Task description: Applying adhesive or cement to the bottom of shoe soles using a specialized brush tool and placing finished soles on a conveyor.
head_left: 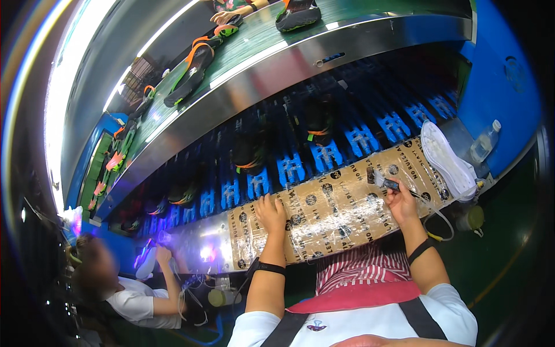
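Observation:
Between the fingers of my right hand (pixel 402 203) is a brush (pixel 391 185) with pale bristles and a dark handle, held just over the work surface. A thin clear tube (pixel 429 203) runs from near that hand toward the front edge. My left hand (pixel 270 214) lies with its fingers stretched out on the brown printed cardboard (pixel 341 222), which is covered with shiny clear film. Nothing shows in the left hand. To the right of the brush lies a stack of white sole-shaped pieces (pixel 448 162).
Beyond the cardboard runs a row of blue holders (pixel 326 155), with dark shoes (pixel 319 121) above some. More shoes (pixel 193 69) ride the green conveyor (pixel 254 49). A clear bottle (pixel 485 141) stands far right, a lidded pot (pixel 471 220) below. Co-workers (pixel 144 298) are left and across.

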Action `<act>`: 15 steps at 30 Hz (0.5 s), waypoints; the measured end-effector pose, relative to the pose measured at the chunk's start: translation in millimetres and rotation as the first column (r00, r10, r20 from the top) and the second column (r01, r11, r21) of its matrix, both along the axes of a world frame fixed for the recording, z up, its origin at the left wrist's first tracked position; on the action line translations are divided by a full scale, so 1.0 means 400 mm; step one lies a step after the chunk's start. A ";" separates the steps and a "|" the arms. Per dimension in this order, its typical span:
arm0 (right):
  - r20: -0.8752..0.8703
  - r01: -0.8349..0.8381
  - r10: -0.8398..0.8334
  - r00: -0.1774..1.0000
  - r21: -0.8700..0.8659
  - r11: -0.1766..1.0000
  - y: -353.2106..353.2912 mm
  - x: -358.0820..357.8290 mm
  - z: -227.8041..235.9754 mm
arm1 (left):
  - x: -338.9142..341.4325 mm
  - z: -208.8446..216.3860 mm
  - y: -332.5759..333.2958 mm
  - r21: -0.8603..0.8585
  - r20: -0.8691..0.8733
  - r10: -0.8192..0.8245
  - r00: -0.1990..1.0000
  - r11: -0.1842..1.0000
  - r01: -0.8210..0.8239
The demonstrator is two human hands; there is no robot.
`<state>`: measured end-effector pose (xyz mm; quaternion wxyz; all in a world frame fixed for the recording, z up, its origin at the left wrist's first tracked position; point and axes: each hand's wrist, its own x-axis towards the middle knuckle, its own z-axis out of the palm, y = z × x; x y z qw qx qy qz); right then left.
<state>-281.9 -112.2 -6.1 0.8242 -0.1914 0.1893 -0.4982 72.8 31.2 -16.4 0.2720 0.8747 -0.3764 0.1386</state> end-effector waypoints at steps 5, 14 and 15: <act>-0.018 0.010 -0.010 1.000 -0.006 1.000 0.001 -0.002 0.004 | -0.009 0.005 -0.004 0.003 0.017 0.011 1.000 1.000 -0.011; -0.003 -0.004 0.004 1.000 -0.014 1.000 0.000 -0.002 -0.002 | -0.008 0.006 0.001 -0.008 0.024 -0.001 1.000 1.000 0.001; -0.004 -0.003 0.003 1.000 -0.016 1.000 0.000 -0.002 -0.004 | -0.009 0.007 0.002 -0.013 0.007 -0.006 1.000 1.000 0.006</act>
